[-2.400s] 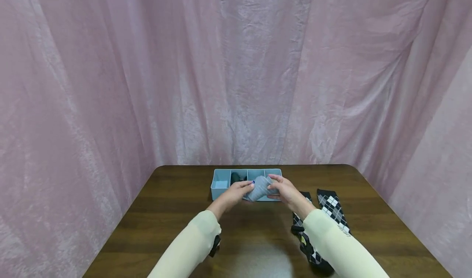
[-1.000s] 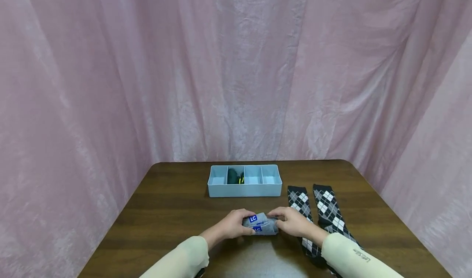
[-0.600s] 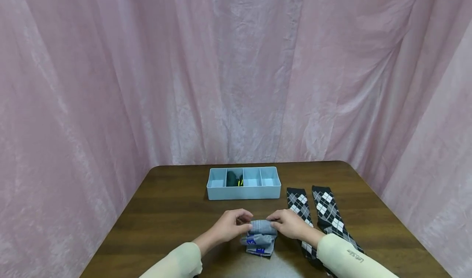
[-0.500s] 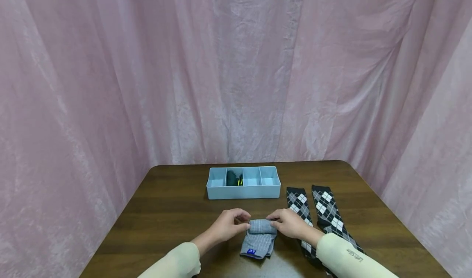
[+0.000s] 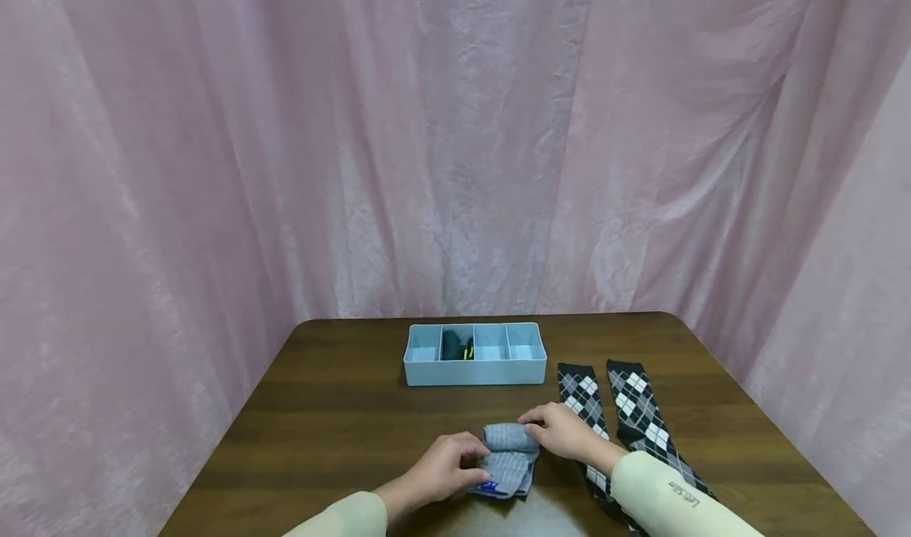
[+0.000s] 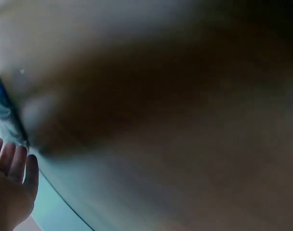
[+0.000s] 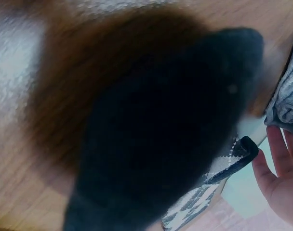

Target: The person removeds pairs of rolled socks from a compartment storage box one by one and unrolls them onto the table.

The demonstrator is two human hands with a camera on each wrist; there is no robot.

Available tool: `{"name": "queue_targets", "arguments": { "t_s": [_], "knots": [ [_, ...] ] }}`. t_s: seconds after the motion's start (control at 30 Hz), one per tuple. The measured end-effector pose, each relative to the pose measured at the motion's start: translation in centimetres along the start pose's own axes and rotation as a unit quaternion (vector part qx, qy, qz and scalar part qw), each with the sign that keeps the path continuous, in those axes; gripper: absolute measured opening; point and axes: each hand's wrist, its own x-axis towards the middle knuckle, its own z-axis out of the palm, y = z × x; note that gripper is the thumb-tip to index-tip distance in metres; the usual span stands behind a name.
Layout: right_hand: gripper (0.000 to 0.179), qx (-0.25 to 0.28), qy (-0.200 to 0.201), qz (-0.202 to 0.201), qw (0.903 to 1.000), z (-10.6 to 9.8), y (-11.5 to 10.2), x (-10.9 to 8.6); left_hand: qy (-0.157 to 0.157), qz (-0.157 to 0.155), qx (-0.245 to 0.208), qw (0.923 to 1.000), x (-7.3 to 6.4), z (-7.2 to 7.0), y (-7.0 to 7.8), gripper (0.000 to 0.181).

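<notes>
A pair of grey socks (image 5: 508, 466) lies on the table in front of me, its far end rolled over and a blue label at its near end. My left hand (image 5: 448, 467) is at the near left edge, thumb tip by the label and fingers loosely bent; in the left wrist view its fingers (image 6: 19, 163) look extended beside the grey fabric (image 6: 6, 115). My right hand (image 5: 562, 430) holds the right end of the roll between thumb and index finger. The right wrist view shows the roll's spiral end (image 7: 288, 113) at those fingertips.
Two black, grey and white argyle socks (image 5: 644, 410) lie flat on the right, partly under my right forearm. A light blue divided box (image 5: 475, 373) stands farther back, with a dark green bundle (image 5: 451, 346) and a black-and-yellow item in one compartment. Pink curtains hang behind the table.
The grey socks came from in front of the box down to the table, and their near end now lies flattened. My left hand has shifted from the rolled end toward the label.
</notes>
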Motion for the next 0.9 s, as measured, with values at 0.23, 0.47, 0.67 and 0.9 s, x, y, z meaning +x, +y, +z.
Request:
{"name": "queue_targets", "arguments": {
  "t_s": [0.23, 0.47, 0.67, 0.9],
  "knots": [
    [0.02, -0.008, 0.041, -0.004, 0.9991, 0.3, 0.0, 0.1, -0.066, 0.034, 0.122, 0.9897, 0.4, 0.6, -0.8, 0.032],
    [0.01, -0.123, 0.12, -0.129, 0.9766, 1.0, -0.6, -0.4, -0.082, 0.036, 0.138, 0.9863, 0.6, 0.5, -0.7, 0.035],
    [0.026, -0.17, 0.046, -0.114, 0.9778, 1.2, -0.9, -0.4, -0.095, 0.036, 0.147, 0.984, 0.7, 0.4, -0.7, 0.037],
    [0.02, -0.149, 0.018, -0.074, 0.9859, 1.0, -1.0, 1.2, -0.11, 0.055, 0.173, 0.9771, 0.7, -0.2, -0.2, 0.038]
  ]
}}
